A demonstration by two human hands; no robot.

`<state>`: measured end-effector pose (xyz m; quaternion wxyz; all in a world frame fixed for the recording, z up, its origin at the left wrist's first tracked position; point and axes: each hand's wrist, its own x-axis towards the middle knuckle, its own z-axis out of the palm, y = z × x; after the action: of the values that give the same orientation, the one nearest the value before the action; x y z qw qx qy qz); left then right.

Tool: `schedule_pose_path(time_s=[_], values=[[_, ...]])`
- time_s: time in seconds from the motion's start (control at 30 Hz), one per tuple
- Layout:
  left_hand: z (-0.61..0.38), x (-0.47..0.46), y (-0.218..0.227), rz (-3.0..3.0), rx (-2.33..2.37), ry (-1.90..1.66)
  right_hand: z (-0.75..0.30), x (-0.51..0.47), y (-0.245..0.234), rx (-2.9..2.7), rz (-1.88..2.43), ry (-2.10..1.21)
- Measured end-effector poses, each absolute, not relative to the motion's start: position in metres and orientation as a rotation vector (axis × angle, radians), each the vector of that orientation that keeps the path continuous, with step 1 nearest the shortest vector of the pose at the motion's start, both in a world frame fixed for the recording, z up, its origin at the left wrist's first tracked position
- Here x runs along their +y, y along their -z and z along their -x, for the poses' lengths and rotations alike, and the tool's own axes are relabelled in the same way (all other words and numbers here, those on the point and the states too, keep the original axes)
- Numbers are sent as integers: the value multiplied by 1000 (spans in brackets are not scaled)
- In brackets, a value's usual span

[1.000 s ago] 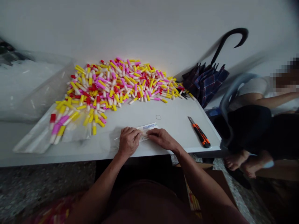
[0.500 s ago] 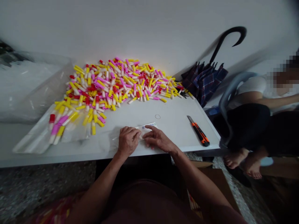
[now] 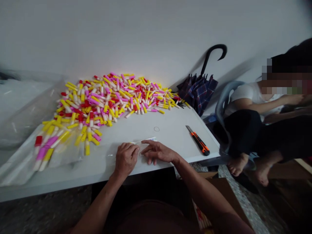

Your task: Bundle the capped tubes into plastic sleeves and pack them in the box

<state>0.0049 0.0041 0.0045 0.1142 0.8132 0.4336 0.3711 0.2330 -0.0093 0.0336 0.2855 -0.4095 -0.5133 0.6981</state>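
My left hand (image 3: pixel 126 159) rests curled over the left end of a thin printed paper strip (image 3: pixel 146 141) lying on the white table (image 3: pixel 177 138). My right hand (image 3: pixel 158 152) sits just to its right, fingers spread, its fingertips at the strip. Much of the strip is hidden under my hands. Behind them lies a large heap of small plastic tubes (image 3: pixel 109 100) with white bodies and yellow, pink or red caps. A few tubes spill onto a clear plastic sheet (image 3: pixel 19 172) at the left.
A rubber band (image 3: pixel 156 129) lies on the table, and an orange-and-black utility knife (image 3: pixel 198 140) lies near the right edge. A folded plaid umbrella (image 3: pixel 197 92) leans against the wall. A seated person (image 3: pixel 243 110) is at the right, with a clear plastic bag (image 3: pixel 21 110) at the left.
The whole view has swung, shifting the table and heap lower left. My right hand's fingers have spread and moved slightly off the strip. My left hand stays on it.
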Motion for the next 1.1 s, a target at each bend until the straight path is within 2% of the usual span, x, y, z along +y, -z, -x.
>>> schedule_pose_path(time_s=[0.07,0.17,0.27,0.53,0.9,1.1], values=[[-3,7,-7,-2397,1248,-993,-259,12,-37,-1459,1273,-1532],[-1,12,-12,-2376,1251,-868,-305,60,-45,-1476,1778,-780],[-4,14,-17,-2346,1304,-819,-339,112,-50,-1399,1961,-508],[-7,2,-9,-2258,1263,-1070,-344,158,-31,-1415,2041,-435],[-5,3,-1,-2255,1202,-1200,-375,69,-43,-1330,1757,-680],[-4,3,0,-2262,1203,-1225,-371,56,-54,-1605,1982,-575]])
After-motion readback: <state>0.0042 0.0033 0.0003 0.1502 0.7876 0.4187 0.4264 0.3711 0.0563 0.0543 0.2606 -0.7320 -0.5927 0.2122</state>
